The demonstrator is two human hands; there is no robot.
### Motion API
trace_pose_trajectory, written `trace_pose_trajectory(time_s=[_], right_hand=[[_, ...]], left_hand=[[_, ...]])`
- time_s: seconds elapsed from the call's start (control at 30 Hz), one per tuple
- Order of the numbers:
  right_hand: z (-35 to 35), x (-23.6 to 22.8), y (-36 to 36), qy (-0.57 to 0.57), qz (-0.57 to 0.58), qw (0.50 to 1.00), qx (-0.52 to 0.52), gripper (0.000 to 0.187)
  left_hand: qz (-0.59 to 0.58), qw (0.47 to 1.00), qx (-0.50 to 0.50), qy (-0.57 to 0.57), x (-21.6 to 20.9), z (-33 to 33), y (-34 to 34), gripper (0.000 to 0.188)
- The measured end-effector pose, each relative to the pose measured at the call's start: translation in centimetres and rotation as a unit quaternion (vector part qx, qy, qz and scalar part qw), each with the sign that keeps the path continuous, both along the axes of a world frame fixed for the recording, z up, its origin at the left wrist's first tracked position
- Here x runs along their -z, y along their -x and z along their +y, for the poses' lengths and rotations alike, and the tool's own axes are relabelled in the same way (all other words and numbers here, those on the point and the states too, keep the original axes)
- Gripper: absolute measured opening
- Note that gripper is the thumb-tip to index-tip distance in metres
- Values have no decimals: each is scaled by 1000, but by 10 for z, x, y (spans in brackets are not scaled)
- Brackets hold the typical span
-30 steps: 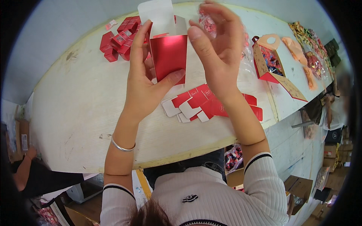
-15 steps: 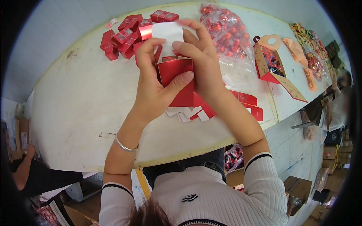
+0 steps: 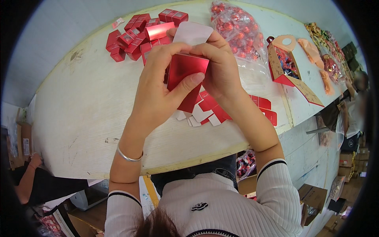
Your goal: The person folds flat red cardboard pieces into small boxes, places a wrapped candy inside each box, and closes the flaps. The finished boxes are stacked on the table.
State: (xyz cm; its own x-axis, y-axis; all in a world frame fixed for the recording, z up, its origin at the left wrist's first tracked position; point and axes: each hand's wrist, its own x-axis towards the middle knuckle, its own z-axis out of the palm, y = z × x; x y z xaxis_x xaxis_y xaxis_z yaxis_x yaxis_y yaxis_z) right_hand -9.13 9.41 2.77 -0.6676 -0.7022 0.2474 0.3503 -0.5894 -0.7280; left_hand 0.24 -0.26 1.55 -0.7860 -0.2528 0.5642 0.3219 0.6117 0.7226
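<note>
A shiny red cardboard box [image 3: 185, 75], tilted, is between my hands above the table. My left hand [image 3: 158, 81] wraps its left side, thumb across the front face and fingers at the upper edge. At the box's top, my right hand [image 3: 221, 65] grips its right side, fingers bent around a raised flap with a white inside [image 3: 192, 33]. The inside of the box is hidden. Below it lie several flat red-and-white box blanks [image 3: 209, 108]. Past my hands, a pile of red boxes [image 3: 132, 39] covers the table's far left part.
A clear bag of red foil-wrapped balls [image 3: 239, 29] lies at the back. Further right stands an open decorated box [image 3: 282, 63] with wrapped pieces inside. Orange wrappers [image 3: 310, 51] lie beyond it. Other people are at both sides; one person's arm [image 3: 27, 179] shows at left.
The box has tipped and turned in my hands. The white-lined flap has swung to the right, and my fingers have closed in over the box's top.
</note>
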Motion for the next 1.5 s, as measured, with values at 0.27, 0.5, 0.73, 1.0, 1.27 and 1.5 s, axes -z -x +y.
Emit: trace_pose_trajectory(time_s=[0.27,0.5,0.73,1.0,1.27,1.5], right_hand=[[-2,-1,2,45,24,996,-66,22],[-3,1,5,-65,200,977,25,22],[-1,4,11,-107,357,921,116,20],[-3,9,17,-112,351,927,67,19],[-6,6,-4,-56,250,966,24,23],[-3,11,-1,-59,286,953,78,22]], left_hand=[[1,983,61,-171,3,-7,2,35],[70,988,27,-132,0,-5,2,60],[3,998,-10,-57,-6,-8,-3,66],[-38,993,-5,-108,-15,-9,-8,60],[27,978,22,-204,-10,-16,-3,56],[30,974,20,-224,-12,-12,-5,52]])
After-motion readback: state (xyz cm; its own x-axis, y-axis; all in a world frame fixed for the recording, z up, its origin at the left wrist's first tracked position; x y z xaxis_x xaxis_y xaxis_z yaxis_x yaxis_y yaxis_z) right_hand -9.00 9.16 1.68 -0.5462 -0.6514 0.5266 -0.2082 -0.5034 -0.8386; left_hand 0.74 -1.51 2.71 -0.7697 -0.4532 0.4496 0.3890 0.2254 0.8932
